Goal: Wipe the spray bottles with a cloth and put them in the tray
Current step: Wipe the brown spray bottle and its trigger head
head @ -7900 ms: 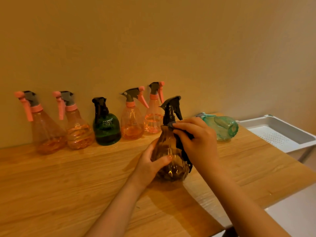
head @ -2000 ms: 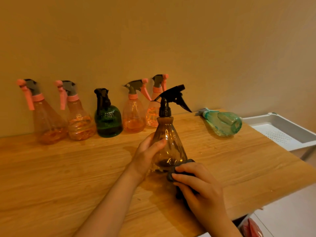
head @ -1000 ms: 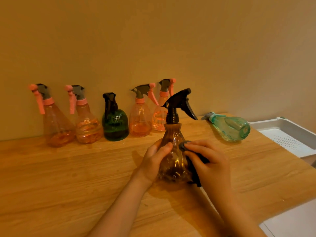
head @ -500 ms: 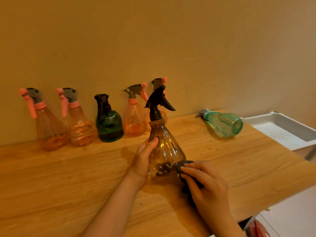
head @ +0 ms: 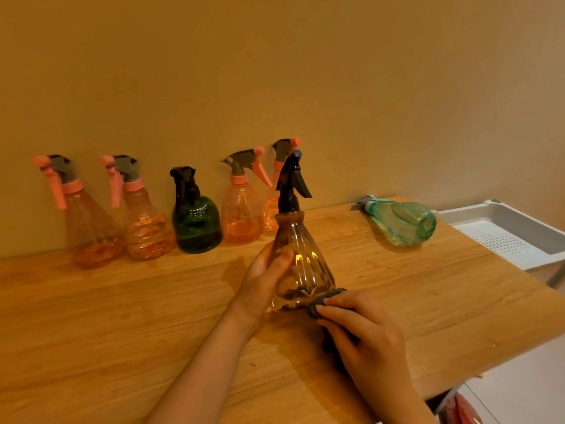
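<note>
Amber bottle: I see the brown ribbed spray bottle [head: 301,264] standing upright on the wooden table [head: 122,325], near its front middle, with a black trigger head on top.
Left hand: my left hand [head: 264,280] curls around the bottle's left side, thumb across the front, holding it steady.
Right hand: my right hand [head: 363,335] grips a dark cloth [head: 321,302] and presses it against the bottle's lower right edge, at table level.
Teal bottle: a green-blue spray bottle [head: 397,221] lies on its side toward the table's right end, well apart from my hands.
Tray: the white perforated tray [head: 519,221] sits just past the table's right edge, with no bottle showing in the part I can see.
Back row: along the wall [head: 275,71] I count four pink-topped orange bottles [head: 146,231] and one dark green bottle [head: 195,221], all upright; the rightmost orange one is partly hidden behind the amber bottle's head.
</note>
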Tool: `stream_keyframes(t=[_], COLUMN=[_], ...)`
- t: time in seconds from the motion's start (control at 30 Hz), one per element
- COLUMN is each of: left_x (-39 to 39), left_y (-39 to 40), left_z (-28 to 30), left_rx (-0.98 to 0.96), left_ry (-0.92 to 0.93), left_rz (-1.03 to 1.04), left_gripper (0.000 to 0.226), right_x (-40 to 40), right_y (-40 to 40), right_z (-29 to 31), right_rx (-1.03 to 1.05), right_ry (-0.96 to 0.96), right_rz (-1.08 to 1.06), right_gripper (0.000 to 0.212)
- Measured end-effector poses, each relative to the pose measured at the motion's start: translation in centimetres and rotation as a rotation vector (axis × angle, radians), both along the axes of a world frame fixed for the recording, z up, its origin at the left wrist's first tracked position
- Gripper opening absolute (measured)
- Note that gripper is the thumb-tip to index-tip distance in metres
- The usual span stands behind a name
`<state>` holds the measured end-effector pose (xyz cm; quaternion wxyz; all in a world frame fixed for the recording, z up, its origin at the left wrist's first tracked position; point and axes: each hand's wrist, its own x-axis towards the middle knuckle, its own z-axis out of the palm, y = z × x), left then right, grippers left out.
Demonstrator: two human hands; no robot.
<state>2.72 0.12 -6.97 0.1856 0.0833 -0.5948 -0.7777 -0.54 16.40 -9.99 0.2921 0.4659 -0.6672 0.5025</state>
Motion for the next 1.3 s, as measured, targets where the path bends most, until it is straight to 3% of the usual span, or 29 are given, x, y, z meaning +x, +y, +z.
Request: stream_keyframes(t=[0.33, 0.57, 1.0, 1.3], left_x=[0.2, 0.2, 0.0, -0.1], left_y=[-0.2, 0.0, 0.2, 0.0], left_z=[0.1, 0.1, -0.2, -0.3], left_rx=[-0.010, -0.016, -0.051, -0.040], left_ry=[0.031, 0.067, 0.073, 0.062], left_rz=[-0.078, -0.113, -0.068, -0.030], left_gripper=[0.036, 0.037, 0.033, 0.029], right_x=[-2.3, -5.5, -1.8, -1.8], right_y=[-2.4, -5.3, 0.6, 1.0], right_z=[4.4, 8.0, 1.3, 0.7], right_rx=[0.012, -0.038, -0.068, -0.066], right_ry=[-0.172, -0.111, -0.176, -0.200], right_rz=[-0.065, -0.120, 0.054, 0.118], right_gripper=[0.016, 0.016, 0.014, 0.018])
